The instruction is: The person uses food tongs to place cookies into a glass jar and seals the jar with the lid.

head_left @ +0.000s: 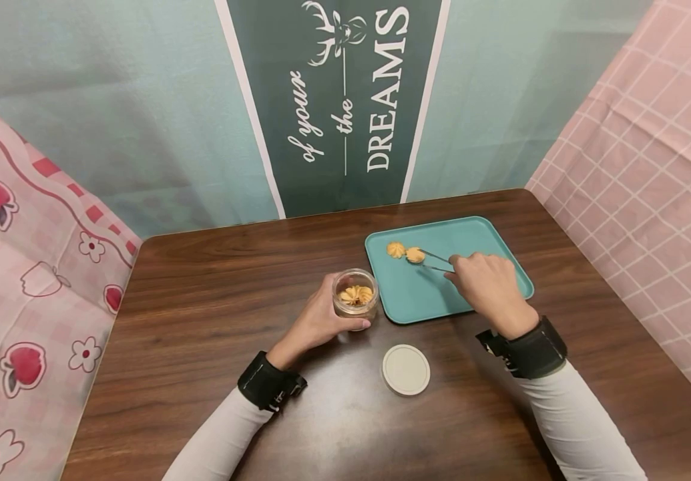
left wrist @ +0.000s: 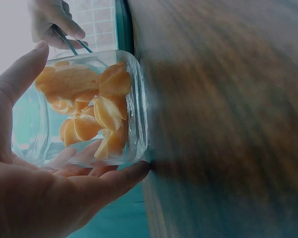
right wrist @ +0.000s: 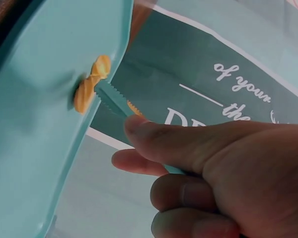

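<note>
My left hand (head_left: 321, 314) holds a glass jar (head_left: 355, 316) upright on the table, thumb and fingers around its side. Several golden piped cookies (left wrist: 89, 99) lie inside the jar. In my right hand (head_left: 489, 284) is a pair of metal tongs (right wrist: 113, 98) with toothed edges, gripped between thumb and fingers. The tongs' tips reach a cookie (head_left: 415, 255) on the teal tray (head_left: 435, 294), one arm on either side of it in the head view. Touching or almost touching it on the left is another cookie (head_left: 396, 250). How firmly the tongs pinch cannot be told.
A round cream lid (head_left: 406, 370) lies on the brown wooden table (head_left: 231, 294), in front of the tray and right of the jar. Curtains hang behind the table (head_left: 189, 133) and along both sides, the right one pink and checked (head_left: 651, 167).
</note>
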Available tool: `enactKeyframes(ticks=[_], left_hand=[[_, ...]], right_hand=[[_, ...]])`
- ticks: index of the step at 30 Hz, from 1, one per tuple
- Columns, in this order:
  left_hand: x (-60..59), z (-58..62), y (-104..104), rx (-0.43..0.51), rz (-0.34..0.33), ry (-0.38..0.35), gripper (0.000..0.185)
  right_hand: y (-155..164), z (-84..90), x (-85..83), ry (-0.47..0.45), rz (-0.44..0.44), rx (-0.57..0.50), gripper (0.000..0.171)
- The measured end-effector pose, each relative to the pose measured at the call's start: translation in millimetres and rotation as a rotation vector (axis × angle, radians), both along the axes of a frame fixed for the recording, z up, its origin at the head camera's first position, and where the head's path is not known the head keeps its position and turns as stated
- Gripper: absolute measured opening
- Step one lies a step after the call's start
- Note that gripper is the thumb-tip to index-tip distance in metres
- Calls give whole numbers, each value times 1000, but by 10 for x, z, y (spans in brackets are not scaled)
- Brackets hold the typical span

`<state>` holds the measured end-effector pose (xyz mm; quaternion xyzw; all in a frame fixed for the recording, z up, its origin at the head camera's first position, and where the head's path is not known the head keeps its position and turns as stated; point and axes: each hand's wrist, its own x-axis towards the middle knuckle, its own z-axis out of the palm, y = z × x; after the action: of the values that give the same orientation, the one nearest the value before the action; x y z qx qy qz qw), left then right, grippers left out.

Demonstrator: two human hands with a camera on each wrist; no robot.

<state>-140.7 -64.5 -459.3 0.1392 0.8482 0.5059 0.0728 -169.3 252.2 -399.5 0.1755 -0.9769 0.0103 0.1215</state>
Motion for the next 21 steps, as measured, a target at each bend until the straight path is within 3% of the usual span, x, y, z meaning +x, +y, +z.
enactKeyframes(ticks=[21], left_hand=[[-6, 0, -6, -6, -7, -5, 97]], right_hand=[[-1, -167, -96, -4, -20, -9, 23]])
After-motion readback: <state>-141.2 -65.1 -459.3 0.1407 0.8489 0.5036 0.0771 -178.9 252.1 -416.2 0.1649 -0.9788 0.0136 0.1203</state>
